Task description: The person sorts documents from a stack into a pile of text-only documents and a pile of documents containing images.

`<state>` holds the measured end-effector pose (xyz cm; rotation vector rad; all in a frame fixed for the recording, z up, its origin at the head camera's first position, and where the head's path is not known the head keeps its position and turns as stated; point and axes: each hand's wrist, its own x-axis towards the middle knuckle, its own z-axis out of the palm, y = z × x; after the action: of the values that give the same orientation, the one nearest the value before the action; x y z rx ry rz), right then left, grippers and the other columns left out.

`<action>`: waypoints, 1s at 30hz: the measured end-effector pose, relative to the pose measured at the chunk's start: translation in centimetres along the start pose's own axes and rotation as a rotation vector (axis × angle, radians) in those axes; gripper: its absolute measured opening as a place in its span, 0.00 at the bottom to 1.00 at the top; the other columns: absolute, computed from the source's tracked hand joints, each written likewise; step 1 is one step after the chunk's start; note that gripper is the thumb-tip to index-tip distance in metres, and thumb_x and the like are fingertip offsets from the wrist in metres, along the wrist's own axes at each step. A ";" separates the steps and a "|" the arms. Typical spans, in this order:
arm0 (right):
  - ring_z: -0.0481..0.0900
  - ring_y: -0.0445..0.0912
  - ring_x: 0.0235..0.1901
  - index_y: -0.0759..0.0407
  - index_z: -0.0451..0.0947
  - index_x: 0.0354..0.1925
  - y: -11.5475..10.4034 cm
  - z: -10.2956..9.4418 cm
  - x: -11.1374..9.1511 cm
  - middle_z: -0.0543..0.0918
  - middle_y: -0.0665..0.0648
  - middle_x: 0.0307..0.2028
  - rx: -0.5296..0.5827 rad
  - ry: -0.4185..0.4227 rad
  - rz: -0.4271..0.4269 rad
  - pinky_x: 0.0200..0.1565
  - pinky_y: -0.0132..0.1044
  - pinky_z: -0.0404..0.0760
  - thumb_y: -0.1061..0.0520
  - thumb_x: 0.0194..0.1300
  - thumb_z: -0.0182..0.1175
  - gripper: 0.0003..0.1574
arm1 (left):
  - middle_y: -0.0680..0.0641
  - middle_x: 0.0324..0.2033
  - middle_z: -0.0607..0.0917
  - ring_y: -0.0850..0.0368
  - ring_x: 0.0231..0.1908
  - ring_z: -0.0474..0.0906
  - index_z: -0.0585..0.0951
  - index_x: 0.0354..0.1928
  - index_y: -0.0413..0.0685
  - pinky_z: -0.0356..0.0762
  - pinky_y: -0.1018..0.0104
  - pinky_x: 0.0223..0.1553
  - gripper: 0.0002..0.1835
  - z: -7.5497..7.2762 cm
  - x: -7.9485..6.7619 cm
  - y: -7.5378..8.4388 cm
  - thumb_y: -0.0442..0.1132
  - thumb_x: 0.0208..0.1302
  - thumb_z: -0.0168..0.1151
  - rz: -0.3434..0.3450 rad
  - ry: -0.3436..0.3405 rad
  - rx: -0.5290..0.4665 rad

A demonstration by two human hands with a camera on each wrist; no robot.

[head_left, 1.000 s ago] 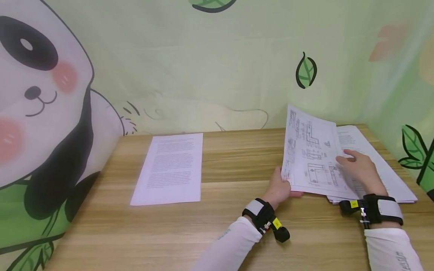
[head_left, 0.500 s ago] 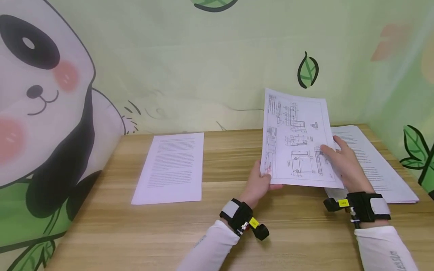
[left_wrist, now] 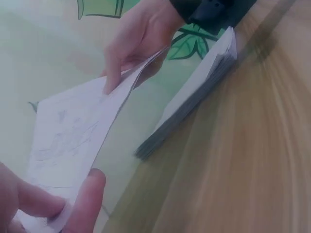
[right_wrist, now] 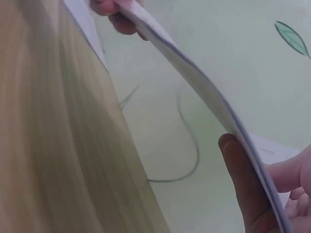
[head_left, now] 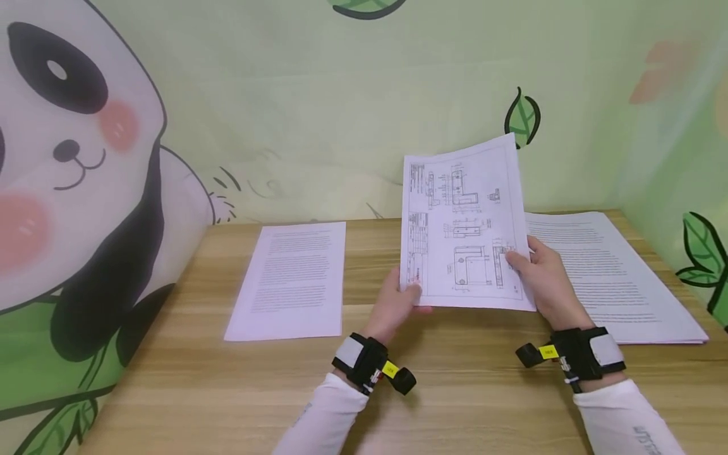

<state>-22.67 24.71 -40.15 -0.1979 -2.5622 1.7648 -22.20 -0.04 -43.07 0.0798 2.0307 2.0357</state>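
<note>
Both hands hold a white paper sheet with technical drawings (head_left: pixel 466 221) upright above the table, its printed side towards me. My left hand (head_left: pixel 394 304) pinches its lower left corner, thumb in front and fingers behind. At the lower right edge, my right hand (head_left: pixel 547 278) grips it the same way, the thumb lying over the print. The right wrist view shows the sheet's edge (right_wrist: pixel 214 92) bowed between the two hands. To the right, behind the right hand, lies a thick stack of printed text pages (head_left: pixel 614 278). A text page (head_left: pixel 292 278) lies flat on the left.
The wooden table (head_left: pixel 227 392) ends at a green fabric backdrop (head_left: pixel 296 95) with a panda and leaves printed on it. Each wrist carries a black strap with a small camera (head_left: pixel 402 380). In the left wrist view the stack (left_wrist: pixel 189 92) shows many layered edges.
The drawing sheet has come off the stack and moved left and up. The right hand, earlier with fingers loose over the page, now grips its right edge. Both arms have shifted left.
</note>
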 end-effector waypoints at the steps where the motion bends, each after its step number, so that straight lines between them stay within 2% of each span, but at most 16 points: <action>1: 0.84 0.41 0.38 0.50 0.53 0.71 0.1 0.4 0.0 0.76 0.63 0.56 -0.006 0.005 -0.002 0.34 0.30 0.85 0.44 0.69 0.47 0.36 | 0.44 0.44 0.80 0.55 0.35 0.82 0.68 0.57 0.48 0.83 0.54 0.42 0.16 -0.4 -0.1 0.1 0.34 0.68 0.47 -0.007 0.009 0.027; 7: 0.85 0.46 0.36 0.55 0.62 0.67 1.3 2.3 0.5 0.80 0.66 0.51 -0.032 0.047 0.015 0.30 0.33 0.85 0.44 0.68 0.49 0.33 | 0.38 0.42 0.82 0.53 0.31 0.82 0.72 0.56 0.42 0.85 0.57 0.34 0.17 -2.6 -0.1 -0.2 0.35 0.65 0.54 -0.040 0.037 0.112; 10: 0.85 0.46 0.34 0.59 0.66 0.63 1.9 3.1 0.8 0.82 0.66 0.49 -0.045 0.069 0.039 0.27 0.30 0.84 0.43 0.67 0.51 0.33 | 0.35 0.42 0.83 0.54 0.28 0.82 0.72 0.55 0.37 0.84 0.52 0.35 0.18 -3.3 -0.5 0.3 0.33 0.63 0.55 -0.071 0.035 0.157; 13: 0.84 0.44 0.32 0.60 0.68 0.62 2.4 3.8 1.1 0.83 0.65 0.47 -0.065 0.069 0.069 0.26 0.29 0.82 0.44 0.67 0.51 0.31 | 0.33 0.40 0.83 0.55 0.23 0.81 0.73 0.54 0.34 0.85 0.55 0.33 0.18 -3.9 -0.6 0.3 0.32 0.61 0.56 -0.090 0.027 0.212; 15: 0.83 0.44 0.33 0.60 0.67 0.63 2.6 4.1 1.2 0.83 0.64 0.48 -0.091 0.051 0.093 0.27 0.29 0.80 0.45 0.68 0.50 0.31 | 0.33 0.39 0.83 0.55 0.22 0.80 0.73 0.54 0.32 0.85 0.58 0.30 0.18 -4.2 -0.6 0.2 0.30 0.61 0.56 -0.106 0.017 0.255; 17: 0.81 0.46 0.36 0.61 0.65 0.64 2.8 4.2 1.3 0.81 0.65 0.49 -0.121 0.023 0.099 0.29 0.29 0.79 0.47 0.69 0.48 0.30 | 0.35 0.38 0.83 0.56 0.22 0.80 0.74 0.54 0.33 0.84 0.64 0.26 0.19 -4.6 -0.2 -0.6 0.30 0.60 0.57 -0.115 0.003 0.286; 21: 0.77 0.49 0.42 0.65 0.61 0.66 3.0 4.4 1.4 0.78 0.68 0.54 -0.163 -0.043 0.108 0.34 0.29 0.74 0.53 0.70 0.45 0.30 | 0.36 0.35 0.83 0.56 0.20 0.80 0.74 0.53 0.32 0.84 0.65 0.24 0.19 -5.1 -0.1 -0.9 0.30 0.59 0.59 -0.132 -0.030 0.351; 25: 0.78 0.48 0.40 0.66 0.61 0.66 3.2 4.7 1.5 0.78 0.69 0.54 -0.181 -0.079 0.116 0.33 0.30 0.76 0.56 0.69 0.46 0.30 | 0.38 0.31 0.85 0.57 0.16 0.79 0.77 0.48 0.33 0.83 0.66 0.21 0.16 -5.5 -0.2 -1.0 0.31 0.56 0.61 -0.138 -0.051 0.401; 30: 0.80 0.46 0.38 0.66 0.60 0.66 3.3 4.8 1.6 0.78 0.69 0.54 -0.166 -0.089 0.127 0.31 0.29 0.78 0.57 0.68 0.48 0.31 | 0.42 0.26 0.84 0.58 0.15 0.79 0.78 0.46 0.35 0.81 0.68 0.20 0.16 -5.7 -0.4 -1.0 0.32 0.55 0.63 -0.131 -0.064 0.476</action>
<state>-24.39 21.60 -45.00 -0.2981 -2.8207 1.6333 -22.97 -5.72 -44.15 0.0972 2.3647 1.4222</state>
